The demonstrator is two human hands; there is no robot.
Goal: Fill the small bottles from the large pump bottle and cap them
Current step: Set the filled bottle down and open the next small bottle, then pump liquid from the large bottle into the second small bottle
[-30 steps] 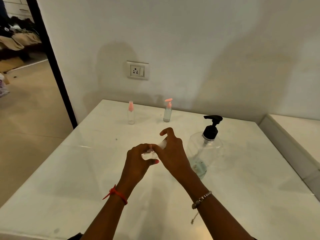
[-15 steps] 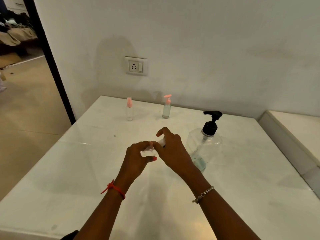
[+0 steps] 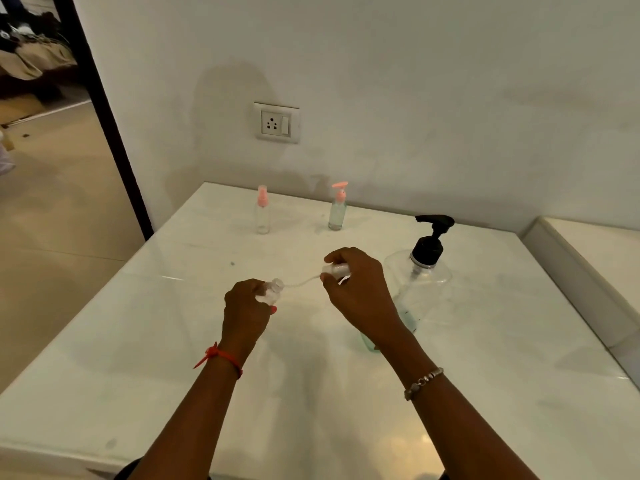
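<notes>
Table (image 3: 485, 375), left hand (image 3: 247, 308) grips bottle (image 3: 272, 292), right (image 3: 360, 296) cap (image 3: 334, 269)

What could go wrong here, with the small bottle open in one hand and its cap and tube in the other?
1. The open small bottle sits tilted in the left hand; anything inside might spill onto the table.
2. The thin tube under the cap in the right hand could drip or bend.
3. The right hand is close to the large pump bottle and might knock it.
</notes>
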